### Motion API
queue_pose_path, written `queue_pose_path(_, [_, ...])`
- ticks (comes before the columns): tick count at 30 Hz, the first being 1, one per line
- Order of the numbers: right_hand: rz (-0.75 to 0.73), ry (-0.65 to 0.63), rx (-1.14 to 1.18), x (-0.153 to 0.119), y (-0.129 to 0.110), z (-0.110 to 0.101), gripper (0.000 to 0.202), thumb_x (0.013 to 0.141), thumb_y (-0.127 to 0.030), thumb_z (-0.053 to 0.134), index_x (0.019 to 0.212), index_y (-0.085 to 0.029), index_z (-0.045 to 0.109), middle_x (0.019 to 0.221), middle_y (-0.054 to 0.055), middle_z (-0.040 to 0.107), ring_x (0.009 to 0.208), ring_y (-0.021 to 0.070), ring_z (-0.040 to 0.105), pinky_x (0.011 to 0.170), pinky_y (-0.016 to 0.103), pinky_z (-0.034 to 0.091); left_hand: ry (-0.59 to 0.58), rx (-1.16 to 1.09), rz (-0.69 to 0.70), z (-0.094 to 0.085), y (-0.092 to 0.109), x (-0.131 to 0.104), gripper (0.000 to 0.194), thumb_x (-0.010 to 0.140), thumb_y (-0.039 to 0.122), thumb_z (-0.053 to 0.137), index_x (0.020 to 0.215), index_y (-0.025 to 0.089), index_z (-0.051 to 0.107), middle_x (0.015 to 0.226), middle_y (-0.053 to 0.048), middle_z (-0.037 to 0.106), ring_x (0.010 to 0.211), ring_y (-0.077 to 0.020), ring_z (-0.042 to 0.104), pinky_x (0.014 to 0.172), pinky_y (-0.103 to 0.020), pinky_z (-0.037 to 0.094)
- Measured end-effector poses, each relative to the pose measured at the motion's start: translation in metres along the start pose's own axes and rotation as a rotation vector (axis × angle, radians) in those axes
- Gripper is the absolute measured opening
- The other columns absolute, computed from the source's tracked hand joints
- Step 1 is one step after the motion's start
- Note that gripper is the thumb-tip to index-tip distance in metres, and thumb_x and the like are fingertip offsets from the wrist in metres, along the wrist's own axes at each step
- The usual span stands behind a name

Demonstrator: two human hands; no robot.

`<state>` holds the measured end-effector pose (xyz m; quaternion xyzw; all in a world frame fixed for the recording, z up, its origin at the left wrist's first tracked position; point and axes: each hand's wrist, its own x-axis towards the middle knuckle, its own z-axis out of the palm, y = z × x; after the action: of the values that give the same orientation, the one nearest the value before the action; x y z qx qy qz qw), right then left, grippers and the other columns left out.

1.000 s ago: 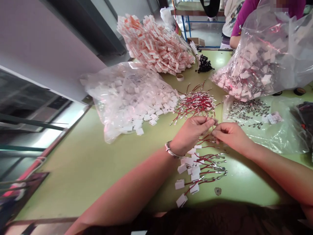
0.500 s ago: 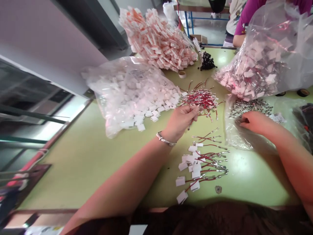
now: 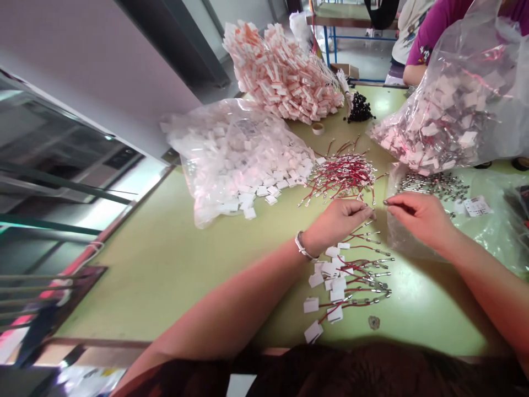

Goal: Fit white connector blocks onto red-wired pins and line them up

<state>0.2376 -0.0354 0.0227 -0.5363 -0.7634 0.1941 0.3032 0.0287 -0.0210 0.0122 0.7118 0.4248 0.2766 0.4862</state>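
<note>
My left hand point(image 3: 349, 218) is closed in a pinch just in front of the pile of short red wires point(image 3: 345, 172). A small metal tip shows at its fingertips, seemingly the end of a red wire mostly hidden by the fingers. Facing it, my right hand point(image 3: 417, 212) pinches a small metal part point(image 3: 386, 202) over the edge of a clear plastic bag point(image 3: 400, 231). Loose metal parts point(image 3: 438, 184) lie on that bag. Below my hands, red wires with metal ends and white housings point(image 3: 338, 285) lie in a rough column.
A clear bag spilling white housings point(image 3: 248, 160) lies left. Behind are a heap of pink-white pieces point(image 3: 285, 77), a black-tipped bundle point(image 3: 359, 107) and a tape roll point(image 3: 318, 128). A bag of wired white parts point(image 3: 446, 121) stands right, near a person in a purple sleeve point(image 3: 427, 36).
My right hand has lifted from the metal parts and moved left with one between its fingertips. My left hand has come right and toward me, away from the wire pile. The view has shifted slightly.
</note>
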Motion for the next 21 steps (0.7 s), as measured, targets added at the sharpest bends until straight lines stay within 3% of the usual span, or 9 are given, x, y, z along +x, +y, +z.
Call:
queue_pose_path(5, [-0.115, -0.042, 0.058, -0.007, -0.01, 0.021, 0.019, 0.085, -0.023, 0.053, 0.085, -0.022, 0.073, 0.069, 0.001, 0.064, 0.064, 0.0133, 0.057, 0.061, 0.028, 0.044, -0.018, -0.013, -0.011, 0.003, 0.002, -0.003, 0.029, 0.087, 0.034, 0.049, 0.075, 0.015, 0.068, 0.06, 0.003, 0.056, 0.055, -0.0075, 0.045, 0.055, -0.021, 0.037])
queue_pose_path(10, [-0.093, 0.028, 0.08, -0.006, -0.009, 0.019, 0.016, 0.084, -0.022, 0.056, 0.084, -0.022, 0.072, 0.071, 0.001, 0.063, 0.065, 0.0127, 0.056, 0.062, 0.027, 0.043, -0.012, 0.002, 0.005, 0.001, -0.001, -0.002, 0.027, 0.087, 0.032, 0.05, 0.076, 0.015, 0.068, 0.073, -0.001, 0.067, 0.065, -0.0092, 0.056, 0.063, -0.022, 0.044])
queue_pose_path(15, [-0.148, -0.08, 0.059, -0.005, -0.007, 0.016, 0.019, 0.085, -0.021, 0.053, 0.081, -0.021, 0.072, 0.068, 0.0, 0.061, 0.063, 0.0121, 0.055, 0.06, 0.026, 0.042, -0.002, 0.123, 0.028, 0.004, -0.009, -0.002, 0.032, 0.089, 0.034, 0.047, 0.074, 0.015, 0.066, 0.067, -0.001, 0.065, 0.061, -0.0099, 0.055, 0.057, -0.022, 0.043])
queue_pose_path(18, [-0.145, -0.224, 0.063, -0.007, -0.009, 0.013, 0.018, 0.084, -0.02, 0.054, 0.077, -0.021, 0.071, 0.067, 0.0, 0.062, 0.062, 0.0113, 0.055, 0.06, 0.025, 0.042, -0.024, 0.366, 0.187, 0.004, -0.014, -0.006, 0.03, 0.089, 0.028, 0.046, 0.072, 0.016, 0.067, 0.063, -0.001, 0.064, 0.059, -0.0107, 0.053, 0.057, -0.023, 0.04])
queue_pose_path(21, [-0.04, -0.32, 0.088, -0.011, -0.012, 0.013, 0.016, 0.082, -0.019, 0.057, 0.075, -0.022, 0.071, 0.067, -0.001, 0.065, 0.06, 0.0106, 0.056, 0.06, 0.024, 0.042, -0.082, 0.648, 0.39, 0.004, -0.015, -0.009, 0.026, 0.087, 0.019, 0.043, 0.081, 0.019, 0.069, 0.07, -0.001, 0.067, 0.068, -0.0132, 0.057, 0.064, -0.025, 0.041])
